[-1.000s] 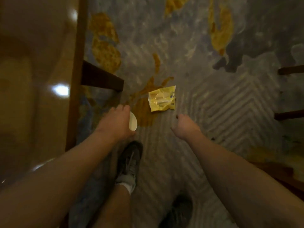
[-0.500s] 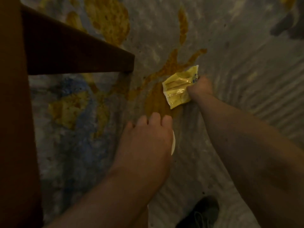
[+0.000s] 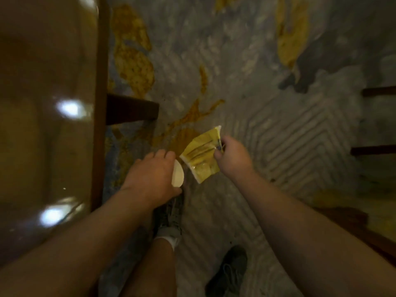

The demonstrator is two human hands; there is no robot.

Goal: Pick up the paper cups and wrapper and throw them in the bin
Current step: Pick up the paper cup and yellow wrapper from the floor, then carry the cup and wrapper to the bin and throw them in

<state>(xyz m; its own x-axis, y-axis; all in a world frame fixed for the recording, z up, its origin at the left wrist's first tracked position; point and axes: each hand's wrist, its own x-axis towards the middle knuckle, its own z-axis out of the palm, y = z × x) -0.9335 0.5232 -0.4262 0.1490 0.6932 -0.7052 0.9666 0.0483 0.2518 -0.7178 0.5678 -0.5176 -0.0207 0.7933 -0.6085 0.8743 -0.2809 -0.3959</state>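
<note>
My right hand (image 3: 232,156) pinches the right edge of a yellow wrapper (image 3: 200,156), which hangs in the air above the carpet. My left hand (image 3: 153,175) is closed around a white paper cup (image 3: 178,174); only the cup's rim and a sliver of its side show past my fingers. Hands and objects sit close together in the middle of the view, the wrapper's lower corner almost touching the cup. No bin is visible.
A glossy brown table (image 3: 42,103) with a wooden edge fills the left side, and a dark crossbar (image 3: 130,109) juts out below it. Patterned grey and yellow carpet (image 3: 278,136) covers the floor. My shoes (image 3: 228,273) stand below. Dark furniture legs (image 3: 375,150) show at right.
My right hand reached down to the wrapper on the carpet, took hold of it and has lifted it up. The view rose with me. My left hand kept hold of the cup.
</note>
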